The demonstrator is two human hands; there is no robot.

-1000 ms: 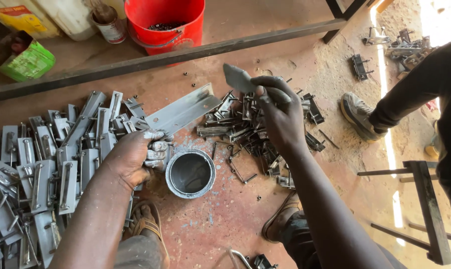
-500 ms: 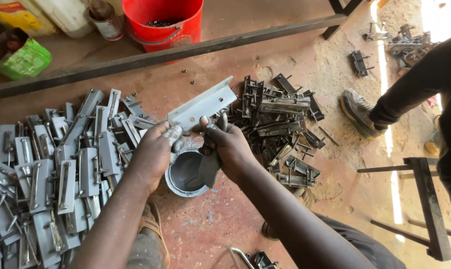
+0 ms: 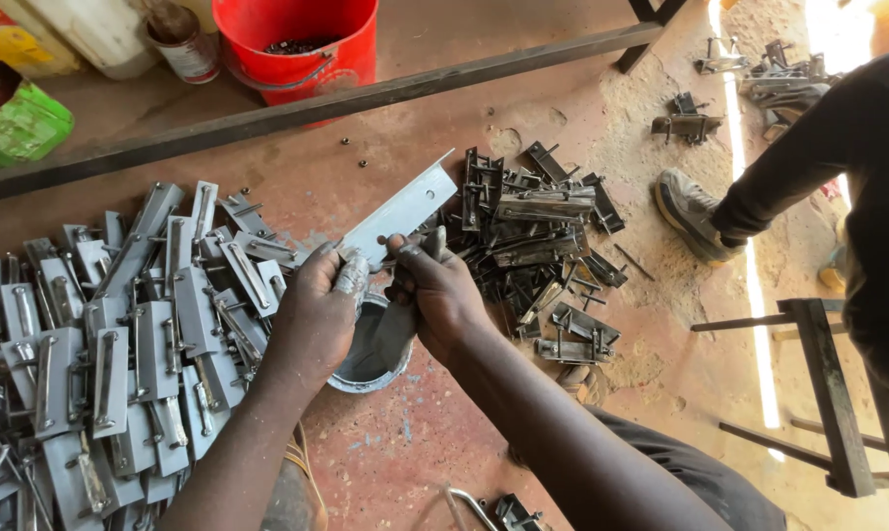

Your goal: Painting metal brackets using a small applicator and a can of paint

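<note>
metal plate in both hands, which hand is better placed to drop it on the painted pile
Left, probably. The left hand grips the metal plate at its lower end and lies next to the silver painted pile. The right hand sits nearer the dark unpainted pile.

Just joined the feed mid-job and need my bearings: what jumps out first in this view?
At centre, the left hand and right hand together hold a flat grey metal plate above a small round tin of grey paint. Left of them spreads a big heap of grey painted metal latches; right of them lies a darker pile of unpainted latches. A bright red plastic bucket stands at the top.
</note>
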